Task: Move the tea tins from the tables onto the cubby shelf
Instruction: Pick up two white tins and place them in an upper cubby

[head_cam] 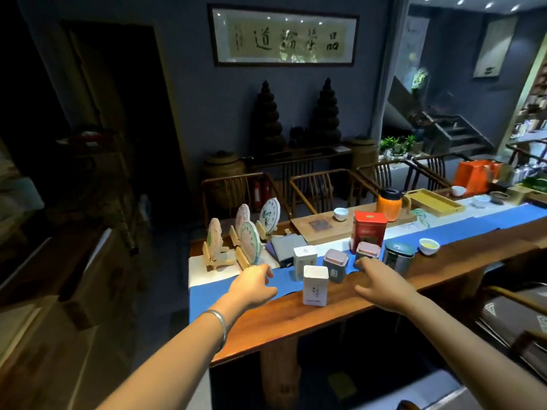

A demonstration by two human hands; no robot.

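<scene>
Several tea tins stand on a long wooden table (296,318) with a blue runner. Nearest me is a white tin (315,286); behind it stand a second white tin (305,259), two grey tins with pink lids (335,265) (368,251), a tall red tin (369,231) and a dark green round tin (398,257). My left hand (251,287) hovers over the runner, left of the white tins, fingers loosely curled, holding nothing. My right hand (381,287) reaches toward the right grey tin, fingers relaxed and empty. The cubby shelf is not in view.
Round tea cakes on wooden stands (250,242) sit at the table's left end. Small cups (429,246), an orange jug (389,204), a wooden tray (435,202) and an orange bag (475,173) lie farther along. Wooden chairs (322,187) line the far side.
</scene>
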